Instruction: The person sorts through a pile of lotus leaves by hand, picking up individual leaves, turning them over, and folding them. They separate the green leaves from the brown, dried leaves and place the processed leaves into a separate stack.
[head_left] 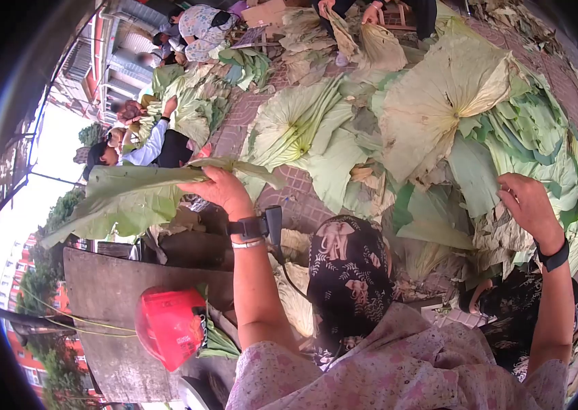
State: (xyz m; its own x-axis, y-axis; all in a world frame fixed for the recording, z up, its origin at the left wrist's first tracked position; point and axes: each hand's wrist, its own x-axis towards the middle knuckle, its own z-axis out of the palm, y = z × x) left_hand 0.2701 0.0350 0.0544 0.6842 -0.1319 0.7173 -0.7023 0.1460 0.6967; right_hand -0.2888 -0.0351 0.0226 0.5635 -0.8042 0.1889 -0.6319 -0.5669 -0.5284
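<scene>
My left hand is closed on a large green lotus leaf, raised to the left with its broad blade hanging outward. My right hand is over the leaf pile at the right, its fingers loosely bent and apart, with nothing visible in them. Just beside its fingertips lies the edge of a green leaf. A wide, dry yellowish lotus leaf lies on top of the pile. Further left a pale green leaf is spread out. Stacked darker green leaves are behind my right hand.
A red helmet sits on a brown board at lower left. Co-workers handle leaves: one in white sleeves at left, another's hands at top. Brick paving shows between the leaves. My patterned knee is below.
</scene>
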